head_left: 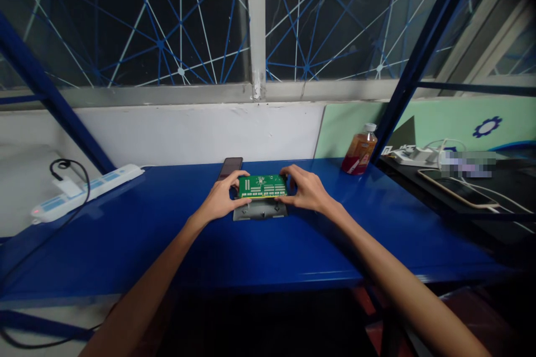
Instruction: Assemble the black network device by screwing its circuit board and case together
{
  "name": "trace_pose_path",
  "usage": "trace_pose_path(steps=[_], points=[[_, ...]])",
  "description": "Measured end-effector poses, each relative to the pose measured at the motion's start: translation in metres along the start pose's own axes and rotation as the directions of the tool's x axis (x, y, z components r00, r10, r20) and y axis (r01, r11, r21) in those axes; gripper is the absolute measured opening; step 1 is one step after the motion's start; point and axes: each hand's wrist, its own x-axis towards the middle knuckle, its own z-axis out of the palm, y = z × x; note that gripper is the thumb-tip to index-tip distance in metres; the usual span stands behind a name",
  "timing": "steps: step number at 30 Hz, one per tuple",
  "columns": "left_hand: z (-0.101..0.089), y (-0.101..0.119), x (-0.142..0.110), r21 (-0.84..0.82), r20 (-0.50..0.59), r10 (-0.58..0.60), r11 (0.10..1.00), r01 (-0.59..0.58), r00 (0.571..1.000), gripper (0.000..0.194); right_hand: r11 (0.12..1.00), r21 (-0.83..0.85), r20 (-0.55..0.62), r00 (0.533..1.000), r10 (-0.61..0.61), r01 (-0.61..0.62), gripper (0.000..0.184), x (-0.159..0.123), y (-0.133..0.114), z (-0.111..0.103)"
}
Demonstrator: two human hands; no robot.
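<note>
Between my two hands is a green circuit board point(263, 184), tilted so that its face with pale component rows shows. My left hand point(218, 198) grips its left end between thumb and fingers. At the right end, my right hand point(306, 189) pinches the board the same way. Below the board, a dark grey flat housing point(260, 213) with small holes or clips lies on the blue table; its far part is hidden behind the board. A dark phone point(231, 167) lies just behind my left hand, partly covered by it.
The blue table point(146, 245) has blue metal posts at both sides. A white power strip point(94, 189) with a black cable lies left. A bottle of reddish drink point(360, 149) stands back right. Farther right, another phone point(456, 188) and white cables rest on a black surface.
</note>
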Motion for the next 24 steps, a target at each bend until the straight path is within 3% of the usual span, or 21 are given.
trace_pose_path(steps=[12, 24], points=[[-0.0021, 0.0007, 0.0013, -0.099, -0.042, -0.009, 0.995, 0.005, 0.999, 0.057, 0.999, -0.024, -0.002, 0.999, 0.038, -0.038, 0.049, 0.0003, -0.0019, -0.0013], [0.0005, -0.0068, 0.0035, -0.195, -0.104, -0.077, 0.979, 0.056, 0.992, 0.060, 1.000, 0.000, -0.126, 0.992, -0.016, 0.016, 0.053, 0.0001, 0.0033, 0.0037]])
